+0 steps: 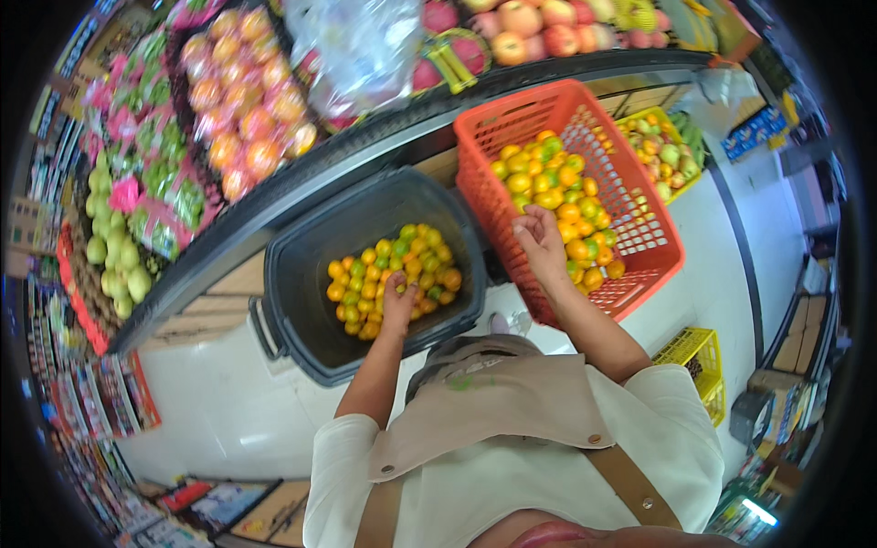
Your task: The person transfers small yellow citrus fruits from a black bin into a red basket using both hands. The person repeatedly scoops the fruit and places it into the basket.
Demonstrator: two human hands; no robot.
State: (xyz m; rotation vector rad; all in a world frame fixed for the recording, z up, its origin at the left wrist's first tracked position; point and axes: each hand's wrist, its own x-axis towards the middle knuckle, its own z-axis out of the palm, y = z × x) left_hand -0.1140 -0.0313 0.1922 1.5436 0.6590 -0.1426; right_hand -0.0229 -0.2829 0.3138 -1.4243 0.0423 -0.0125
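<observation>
Small orange-and-green citrus fruit (368,291) lie in a dark grey plastic bin (301,267) in front of me. My left hand (399,301) reaches down over this fruit, thumb and fingers slightly apart; whether a fruit is between them is unclear. To the right, a red perforated plastic basket (644,226) holds a heap of similar citrus (579,205). Over the near left part of that heap is my right hand (542,243), fingers loosely bent and apart, with no fruit visible in it. The hand and forearm hide some of the basket's fruit.
Beyond the bin runs a display shelf edge (342,154) bearing wrapped oranges (240,96), a clear plastic bag (356,48) and apples (558,27). A yellow crate of mixed fruit (661,147) stands past the basket. Another yellow crate (709,373) is on the floor, right.
</observation>
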